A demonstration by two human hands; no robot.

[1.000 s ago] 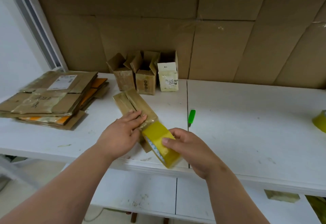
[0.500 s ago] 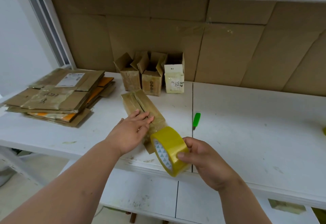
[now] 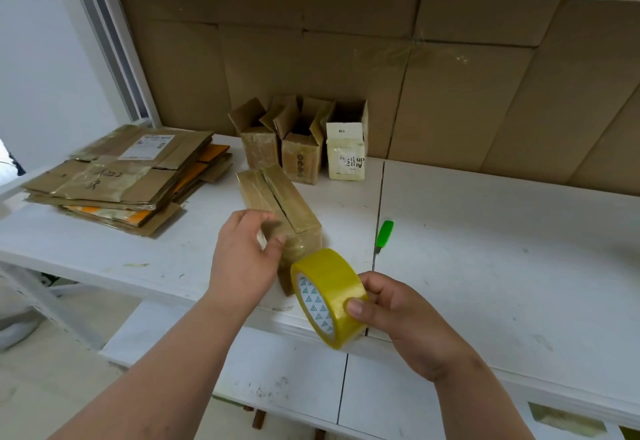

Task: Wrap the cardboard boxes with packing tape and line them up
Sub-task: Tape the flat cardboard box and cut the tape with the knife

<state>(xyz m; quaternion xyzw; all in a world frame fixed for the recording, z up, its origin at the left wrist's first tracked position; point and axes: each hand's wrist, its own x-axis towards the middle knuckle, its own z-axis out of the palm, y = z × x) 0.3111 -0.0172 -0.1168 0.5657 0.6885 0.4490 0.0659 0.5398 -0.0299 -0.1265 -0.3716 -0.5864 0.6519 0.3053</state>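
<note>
A long brown cardboard box [image 3: 280, 200], glossy with tape, lies on the white table [image 3: 485, 249] near its front edge. My left hand [image 3: 246, 259] is at the box's near end, its thumb and fingers pinching the loose end of the tape by the box corner. My right hand [image 3: 391, 315] grips a yellow roll of packing tape [image 3: 329, 296] just in front of the box, over the table edge. Three small upright boxes [image 3: 301, 152] with open top flaps stand in a row against the back wall.
A stack of flattened cardboard boxes [image 3: 121, 176] lies at the left of the table. A green-handled cutter [image 3: 384, 233] rests right of the long box. Brown cardboard sheets [image 3: 450, 93] line the back wall under a white upper shelf. A lower shelf [image 3: 277, 377] shows below.
My right hand has drawn the tape roll back and down from the box. My left hand went from lying flat on the box to pinching the tape end at its near corner.
</note>
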